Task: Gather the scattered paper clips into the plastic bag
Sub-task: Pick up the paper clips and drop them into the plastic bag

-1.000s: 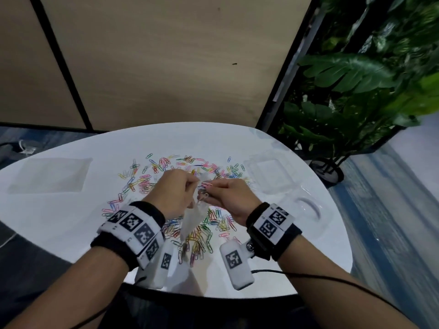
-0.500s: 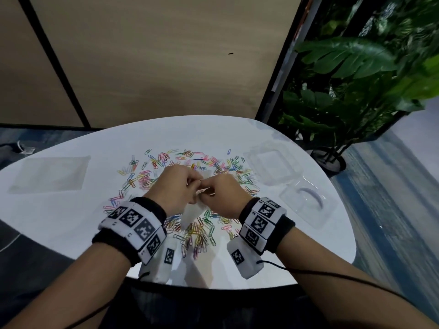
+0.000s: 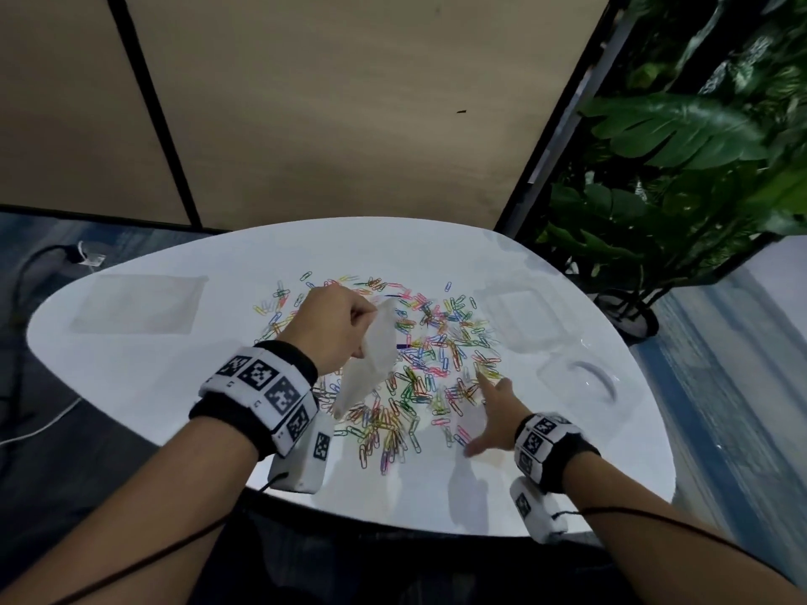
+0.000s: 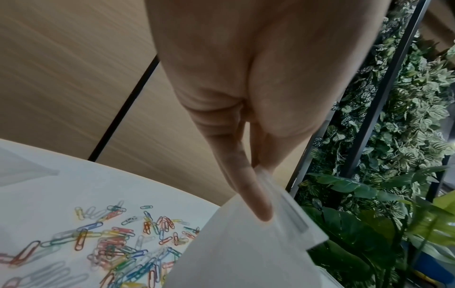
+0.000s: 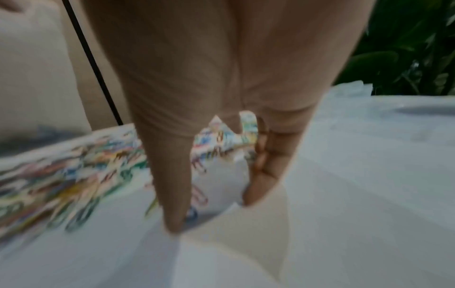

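Pinching the plastic bag (image 3: 371,355) near its top edge, your left hand (image 3: 332,329) holds it raised above the white table (image 3: 131,386), the frosted pouch hanging down and toward you from your fingers. The left wrist view shows your thumb lying flat on the bag's near face, just beside the zip strip, with the fingers behind it.

Your right hand (image 3: 493,412) is apart from the left and holds nothing. Its fingers are straight and spread, the thumb pointing toward your left hand and the forefinger reaching away from you. The right wrist view is blurred, but it shows the thumb tip and one fingertip down at the tabletop with a few clips between them.

The paper clips (image 3: 419,364) lie scattered in many colours on the table, between your two hands and beyond them; whether any sit inside the bag cannot be told.

Well left of your left hand lies a flat clear sheet (image 3: 139,303). Beyond your right hand sit two clear plastic trays (image 3: 524,318).
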Action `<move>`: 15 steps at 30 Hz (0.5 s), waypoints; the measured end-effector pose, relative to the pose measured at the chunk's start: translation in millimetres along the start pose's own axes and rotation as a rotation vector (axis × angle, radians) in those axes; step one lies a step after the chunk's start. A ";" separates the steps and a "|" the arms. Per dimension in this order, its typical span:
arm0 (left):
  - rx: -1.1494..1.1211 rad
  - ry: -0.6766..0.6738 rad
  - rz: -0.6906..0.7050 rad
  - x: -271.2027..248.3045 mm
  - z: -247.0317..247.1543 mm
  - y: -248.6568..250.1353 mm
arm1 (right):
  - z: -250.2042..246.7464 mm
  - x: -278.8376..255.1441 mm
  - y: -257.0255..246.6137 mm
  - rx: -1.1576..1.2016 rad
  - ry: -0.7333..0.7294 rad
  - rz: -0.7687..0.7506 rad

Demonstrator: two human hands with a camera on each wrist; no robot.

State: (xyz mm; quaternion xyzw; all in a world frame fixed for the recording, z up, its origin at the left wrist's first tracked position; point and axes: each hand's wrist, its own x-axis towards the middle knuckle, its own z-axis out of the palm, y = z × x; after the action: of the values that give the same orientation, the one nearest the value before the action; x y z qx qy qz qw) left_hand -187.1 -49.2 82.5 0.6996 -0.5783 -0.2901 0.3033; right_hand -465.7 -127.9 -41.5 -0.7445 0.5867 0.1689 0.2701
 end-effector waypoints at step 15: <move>0.044 -0.017 -0.008 5.4 -0.4 -5.7 | 40.0 27.8 -57.3 -0.084 0.377 -0.357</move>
State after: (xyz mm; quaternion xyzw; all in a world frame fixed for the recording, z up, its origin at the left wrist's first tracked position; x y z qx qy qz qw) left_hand -182.2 -53.6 78.1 0.7060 -0.5842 -0.2843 0.2819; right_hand -400.7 -116.1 -77.5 -0.8651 0.4785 0.0012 0.1505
